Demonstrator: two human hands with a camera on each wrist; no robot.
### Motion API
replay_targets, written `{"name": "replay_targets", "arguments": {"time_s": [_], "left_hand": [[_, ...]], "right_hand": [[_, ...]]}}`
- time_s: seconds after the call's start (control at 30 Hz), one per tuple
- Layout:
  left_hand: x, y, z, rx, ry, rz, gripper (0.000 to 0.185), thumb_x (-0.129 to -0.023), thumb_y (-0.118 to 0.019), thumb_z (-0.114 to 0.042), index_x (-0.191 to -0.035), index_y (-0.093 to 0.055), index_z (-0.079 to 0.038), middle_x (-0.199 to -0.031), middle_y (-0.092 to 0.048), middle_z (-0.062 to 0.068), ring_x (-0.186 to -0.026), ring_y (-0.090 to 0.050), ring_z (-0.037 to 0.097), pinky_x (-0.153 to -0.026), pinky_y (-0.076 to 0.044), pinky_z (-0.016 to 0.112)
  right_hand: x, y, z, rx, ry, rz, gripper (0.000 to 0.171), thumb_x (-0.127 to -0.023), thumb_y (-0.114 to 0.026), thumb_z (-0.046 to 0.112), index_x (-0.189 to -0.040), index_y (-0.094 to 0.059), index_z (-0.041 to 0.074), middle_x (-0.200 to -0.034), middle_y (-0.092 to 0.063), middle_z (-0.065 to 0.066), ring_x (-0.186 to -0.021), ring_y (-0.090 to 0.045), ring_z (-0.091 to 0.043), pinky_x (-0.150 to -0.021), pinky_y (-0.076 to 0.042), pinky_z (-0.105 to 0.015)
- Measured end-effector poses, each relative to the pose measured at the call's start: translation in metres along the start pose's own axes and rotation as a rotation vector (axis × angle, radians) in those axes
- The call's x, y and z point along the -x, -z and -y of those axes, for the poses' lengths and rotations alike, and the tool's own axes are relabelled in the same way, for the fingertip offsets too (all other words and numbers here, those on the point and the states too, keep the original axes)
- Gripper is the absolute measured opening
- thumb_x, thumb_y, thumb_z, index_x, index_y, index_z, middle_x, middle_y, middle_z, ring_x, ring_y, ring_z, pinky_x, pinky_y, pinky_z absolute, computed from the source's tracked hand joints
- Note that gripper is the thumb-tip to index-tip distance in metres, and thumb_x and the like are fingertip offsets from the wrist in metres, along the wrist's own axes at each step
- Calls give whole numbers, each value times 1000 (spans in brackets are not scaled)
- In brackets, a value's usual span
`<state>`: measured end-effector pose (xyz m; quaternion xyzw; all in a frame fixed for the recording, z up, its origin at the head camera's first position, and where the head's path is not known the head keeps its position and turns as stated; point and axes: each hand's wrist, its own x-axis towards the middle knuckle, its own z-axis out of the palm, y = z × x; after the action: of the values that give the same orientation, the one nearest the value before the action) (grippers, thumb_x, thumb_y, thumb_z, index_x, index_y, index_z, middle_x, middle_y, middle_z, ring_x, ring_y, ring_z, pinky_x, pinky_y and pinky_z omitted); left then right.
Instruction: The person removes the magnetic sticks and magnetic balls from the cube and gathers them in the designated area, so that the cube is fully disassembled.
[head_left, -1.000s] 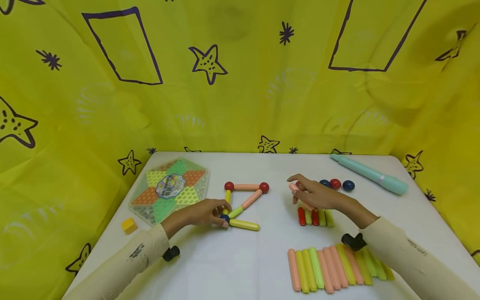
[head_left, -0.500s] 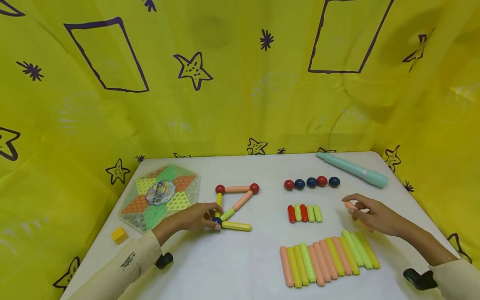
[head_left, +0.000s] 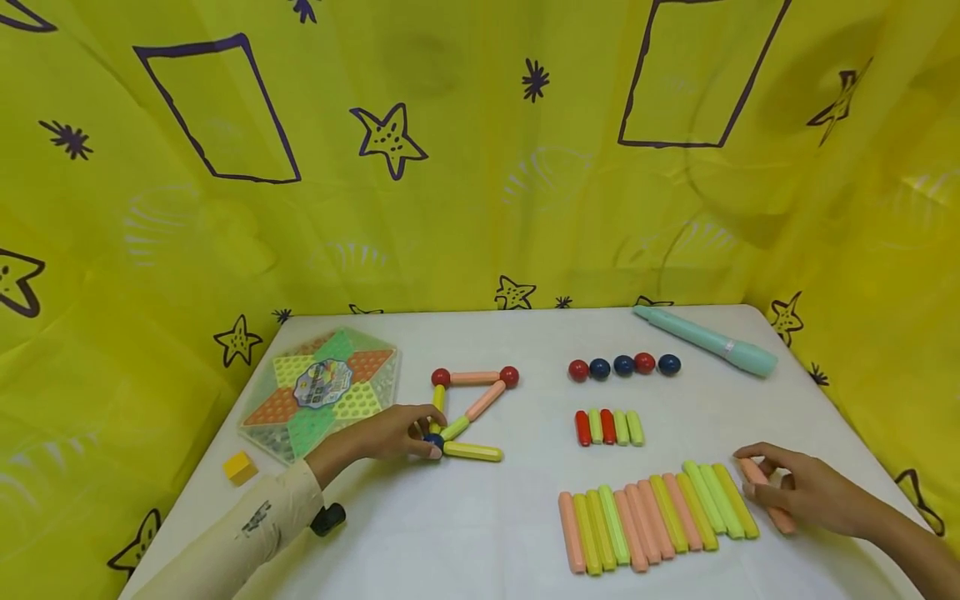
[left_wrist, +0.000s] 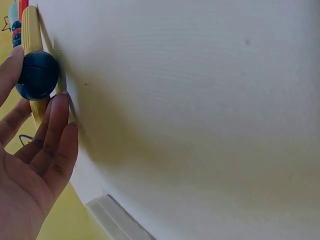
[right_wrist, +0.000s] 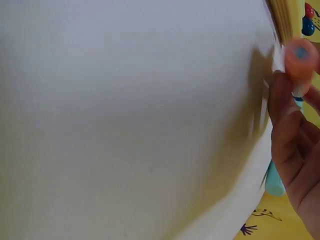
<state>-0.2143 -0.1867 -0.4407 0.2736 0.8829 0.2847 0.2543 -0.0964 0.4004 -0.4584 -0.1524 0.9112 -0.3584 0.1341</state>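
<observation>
My left hand [head_left: 390, 433] pinches the blue ball [head_left: 432, 441] at the near-left corner of the half-built stick figure [head_left: 474, 410], which looks unfinished. At the near right, my right hand [head_left: 806, 492] grips a pink stick [head_left: 765, 495] beside the row of sticks [head_left: 656, 517].

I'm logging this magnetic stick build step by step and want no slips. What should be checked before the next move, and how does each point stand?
1. Right hand grips the long peach plastic stick: ok.
2. Left hand steadies the dark blue ball at the stick figure's corner: ok.
3. Yellow stick touches that ball: ok.
4. Row of long peach, yellow and green sticks lies tidy on the white table: ok.
5. Row of five red and blue balls is unobstructed: ok.
6. Magnetic hold of the figure's joints: cannot tell.
</observation>
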Motion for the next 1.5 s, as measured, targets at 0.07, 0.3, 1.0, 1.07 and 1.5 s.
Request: {"name": "replay_targets", "arguments": {"time_s": [0.07, 0.3, 1.0, 1.07, 1.5], "left_hand": [[1, 0, 0, 1, 0, 0, 39, -91, -76, -32, -124, -61, -17, -104, -65, 2, -93, -59, 16, -85, -50, 38], [2, -2, 1, 0, 2, 10, 40, -91, -76, -32, -124, -61, -17, -105, -65, 3, -95, -60, 17, -86, -51, 39], [-1, 2, -3, 5, 20, 13, 40, -91, -75, -32, -126, -61, -17, -106, -65, 3, -96, -59, 17, -87, -50, 39], [0, 3, -2, 8, 14, 13, 40, -91, -76, -32, -126, -61, -17, -106, -65, 3, -95, -59, 17, -86, -50, 39], [0, 3, -2, 10, 0, 10, 41, -91, -76, -31, -126, -61, -16, -109, -66, 4, -96, -60, 15, -88, -51, 39]], "right_hand": [[2, -3, -1, 21, 12, -7, 34, -99, -63, 14, -128, -55, 0, -90, -56, 9, -58, -48, -3, -51, -39, -24], [0, -8, -7, 22, 101, 11, 33, -101, -59, 8, -132, -54, 0, -79, -56, 15, -61, -47, -3, -51, -37, -24], [3, -11, 0, -4, 103, 47, 45, -102, -56, 8, -144, -44, -4, -83, -57, 15, -59, -47, -3, -49, -36, -25], [2, -9, 4, 35, 55, 45, 45, -103, -56, 12, -138, -42, -12, -82, -58, 15, -59, -48, -2, -51, -38, -24], [-28, 22, 39, 108, -18, 100, 41, -103, -59, 21, -133, -54, -7, -85, -63, 7, -58, -50, -6, -52, -42, -24]]}}
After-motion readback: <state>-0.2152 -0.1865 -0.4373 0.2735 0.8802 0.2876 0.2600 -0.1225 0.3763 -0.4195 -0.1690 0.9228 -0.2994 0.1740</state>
